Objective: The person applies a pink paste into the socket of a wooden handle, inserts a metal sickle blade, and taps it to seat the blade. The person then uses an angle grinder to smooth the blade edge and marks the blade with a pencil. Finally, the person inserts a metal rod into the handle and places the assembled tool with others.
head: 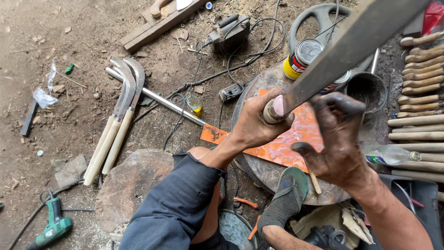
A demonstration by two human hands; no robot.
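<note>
left hand [256,122] gripping pale handle end [273,110], fist shut | right hand [340,139] blackened, fingers spread, rubbing along long blade [351,41] raised over orange sheet [296,139] | finished sickles [121,99] lying aside; bare wooden handles [418,88] waiting at right

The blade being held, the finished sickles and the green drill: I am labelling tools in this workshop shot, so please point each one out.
blade [351,41]: head view, middle of the flat metal face.
sickles [121,109]: head view, where the curved blades meet the pale handles.
green drill [54,227]: head view, on its body.
</note>
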